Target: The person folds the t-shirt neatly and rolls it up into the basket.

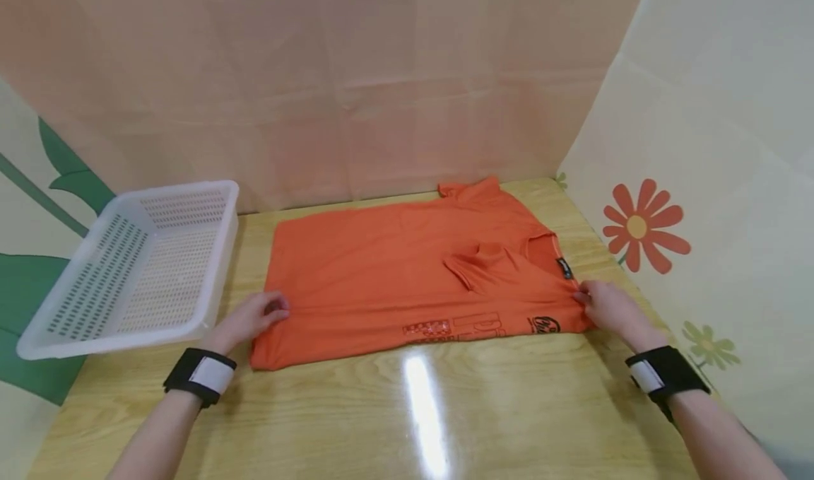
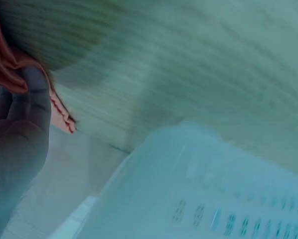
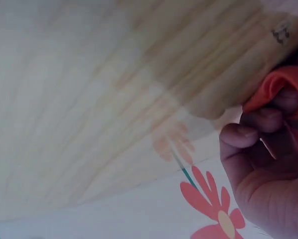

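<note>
An orange T-shirt [image 1: 369, 261] lies sideways on the wooden table, its hem to the left and its collar with a black label to the right. Its near strip is folded over, showing part of a printed design. At the hem my left hand [image 1: 254, 317] pinches the cloth; the left wrist view shows fabric over the fingers [image 2: 37, 92]. My right hand [image 1: 613, 310] grips the shirt by the collar end, near the shoulder. In the right wrist view orange cloth [image 3: 283, 87] curls around the fingertips. One sleeve [image 1: 486, 264] lies on top of the body, the other points to the back.
A white plastic basket [image 1: 213, 275] with slotted walls stands at the left, close to my left forearm. Behind the table [image 1: 331, 409] hangs a pinkish sheet [image 1: 356, 91]. A pale wall covering with printed flowers [image 1: 636, 227] borders the right side.
</note>
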### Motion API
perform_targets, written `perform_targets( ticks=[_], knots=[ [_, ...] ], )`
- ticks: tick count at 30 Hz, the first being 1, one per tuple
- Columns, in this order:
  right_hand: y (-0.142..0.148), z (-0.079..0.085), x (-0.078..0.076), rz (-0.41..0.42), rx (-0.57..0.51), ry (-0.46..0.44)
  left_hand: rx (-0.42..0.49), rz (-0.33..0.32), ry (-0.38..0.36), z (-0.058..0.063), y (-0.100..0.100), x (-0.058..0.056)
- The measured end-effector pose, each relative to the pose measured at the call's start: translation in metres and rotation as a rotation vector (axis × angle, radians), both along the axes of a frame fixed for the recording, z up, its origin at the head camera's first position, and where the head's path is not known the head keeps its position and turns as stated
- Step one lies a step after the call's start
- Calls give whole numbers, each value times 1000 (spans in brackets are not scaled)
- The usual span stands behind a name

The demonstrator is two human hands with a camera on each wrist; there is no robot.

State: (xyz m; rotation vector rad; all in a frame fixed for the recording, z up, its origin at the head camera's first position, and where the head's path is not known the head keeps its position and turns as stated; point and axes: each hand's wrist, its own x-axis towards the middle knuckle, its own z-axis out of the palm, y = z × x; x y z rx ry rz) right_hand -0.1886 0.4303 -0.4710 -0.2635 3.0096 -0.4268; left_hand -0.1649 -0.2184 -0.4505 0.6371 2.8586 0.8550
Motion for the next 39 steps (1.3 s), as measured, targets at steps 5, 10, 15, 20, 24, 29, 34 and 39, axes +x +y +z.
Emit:
perform_targets(
  ticks=[5, 10, 15, 20, 24, 29, 34, 39],
  knots=[
    [-2, 8, 3, -29, 34, -70, -80, 55, 31, 4, 0, -1],
    [-22, 21, -2, 38, 91, 2, -144, 66, 150, 4, 7, 0],
    [-59, 16, -12, 170, 13, 115, -117, 50, 204, -5, 34, -4],
    [-76, -1, -24, 214, -73, -67, -164, 44, -112, -11, 52, -9],
    [-71, -17, -29, 197, -104, -176, -243, 82, -254, -17, 51, -14],
    [-68, -22, -28, 187, -103, -218, -271, 95, -291, -21, 46, -15],
    [-67, -19, -22, 204, -132, -238, -259, 92, -312, -20, 43, -10],
    [-66, -17, -15, 217, -122, -251, -263, 85, -299, -25, 41, -5]
  ],
)
